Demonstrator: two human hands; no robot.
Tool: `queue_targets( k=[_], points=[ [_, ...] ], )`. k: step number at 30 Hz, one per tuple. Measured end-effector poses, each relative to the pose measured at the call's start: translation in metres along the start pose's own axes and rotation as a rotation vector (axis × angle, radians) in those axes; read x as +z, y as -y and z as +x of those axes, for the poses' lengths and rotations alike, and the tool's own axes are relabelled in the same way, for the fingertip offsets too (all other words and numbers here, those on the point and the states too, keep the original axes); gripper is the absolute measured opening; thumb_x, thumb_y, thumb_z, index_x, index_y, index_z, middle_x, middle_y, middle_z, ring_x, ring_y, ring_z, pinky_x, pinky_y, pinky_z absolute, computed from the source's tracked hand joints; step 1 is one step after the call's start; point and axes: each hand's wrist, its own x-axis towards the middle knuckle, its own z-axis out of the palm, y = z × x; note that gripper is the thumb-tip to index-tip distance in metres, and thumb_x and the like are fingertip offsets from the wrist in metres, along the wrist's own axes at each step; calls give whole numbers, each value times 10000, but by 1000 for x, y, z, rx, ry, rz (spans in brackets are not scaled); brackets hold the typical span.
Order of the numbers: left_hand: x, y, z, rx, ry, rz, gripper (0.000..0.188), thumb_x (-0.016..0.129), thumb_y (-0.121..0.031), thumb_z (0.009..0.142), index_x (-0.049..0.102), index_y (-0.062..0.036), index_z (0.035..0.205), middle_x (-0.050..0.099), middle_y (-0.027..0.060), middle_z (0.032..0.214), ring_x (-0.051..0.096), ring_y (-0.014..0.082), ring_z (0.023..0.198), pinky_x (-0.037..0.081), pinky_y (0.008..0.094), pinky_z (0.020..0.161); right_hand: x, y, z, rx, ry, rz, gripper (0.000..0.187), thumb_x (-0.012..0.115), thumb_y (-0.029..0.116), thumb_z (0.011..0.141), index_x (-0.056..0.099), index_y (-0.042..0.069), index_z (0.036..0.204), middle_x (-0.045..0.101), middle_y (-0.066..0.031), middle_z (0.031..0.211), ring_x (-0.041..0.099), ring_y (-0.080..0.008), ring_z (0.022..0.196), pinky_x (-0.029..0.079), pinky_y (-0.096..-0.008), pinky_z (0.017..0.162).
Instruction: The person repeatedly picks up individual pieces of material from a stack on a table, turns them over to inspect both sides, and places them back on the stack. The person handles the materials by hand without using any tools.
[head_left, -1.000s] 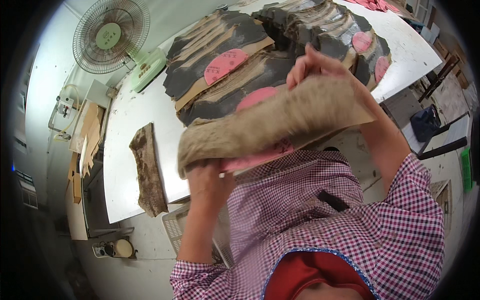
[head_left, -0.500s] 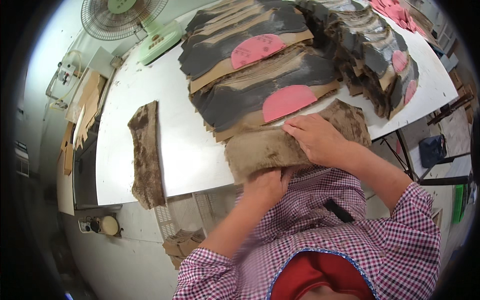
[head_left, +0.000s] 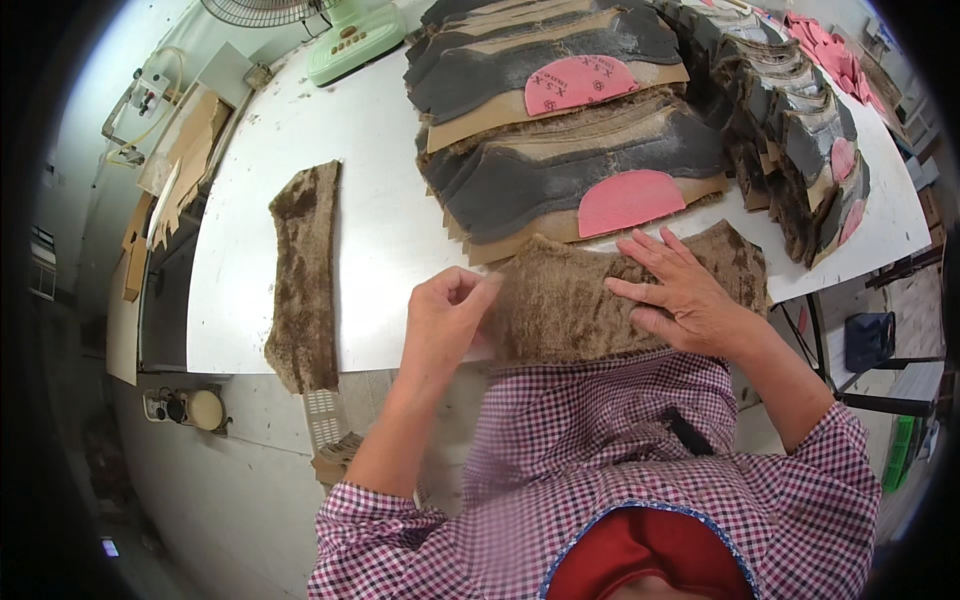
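A brown, mottled fur piece point(head_left: 570, 305) lies fur side up along the table's front edge, close against my body. My right hand point(head_left: 690, 300) rests flat on its right half, fingers spread. At its left end is my left hand point(head_left: 445, 315), with thumb and forefinger pinched together; whether the fur's edge or something small is between them cannot be made out. A second fur strip point(head_left: 305, 270) lies lengthwise to the left, its lower end reaching over the table edge. Just beyond my hands, dark grey backed pieces with pink half-round patches point(head_left: 632, 203) lie in overlapping rows.
Another overlapping row point(head_left: 790, 130) runs along the right of the white table point(head_left: 390, 240). Pink pieces point(head_left: 825, 50) lie at the far right. A green fan point(head_left: 355, 45) stands at the back left. Cardboard point(head_left: 190, 150) leans left of the table. Below sits a crate point(head_left: 325, 418).
The fur piece, earlier folded up with my left hand beneath it, now lies flattened. My left hand has come out to its left end; my right hand has spread its fingers.
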Motion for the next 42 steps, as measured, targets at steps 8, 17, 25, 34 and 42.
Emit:
queue_targets(
  k=[8,17,25,34,42],
  points=[
    [9,10,0,338,-148,585,130,680,-89,837,586,-4,866,554,54,715,505,121,631,437,290,582,7,10,-4,-45,-19,-217,506,561,374,924,524,102,1350,367,-151,1495,274,-294,1424,122,-467,1189],
    [68,-21,-8,993,-376,783,281,621,17,820,592,-25,1096,608,171,1049,597,338,966,513,428,796,18,13,-5,-48,-106,-127,565,482,375,959,476,-44,1338,405,-168,1469,318,-274,1403,140,-462,1184],
    [133,-20,6,883,176,989,485,383,-287,1017,362,-41,1435,432,182,1427,383,335,1340,239,440,1148,5,-37,-50,188,-654,97,334,658,124,819,593,15,1128,598,-172,1194,535,-342,1159,412,-436,1027],
    [132,-19,2,858,169,1132,518,327,-276,1017,291,-34,1475,385,173,1470,338,317,1379,200,441,1166,-56,-88,-75,689,-304,375,277,720,229,832,640,-12,941,657,-124,872,622,-225,816,494,-338,713],
    [131,-22,1,891,216,1211,516,347,-267,1008,297,-85,1488,370,140,1488,325,309,1388,212,447,1152,-43,-86,-68,341,-481,64,104,631,83,789,577,24,857,602,-143,798,590,-338,823,462,-414,675]
  ],
)
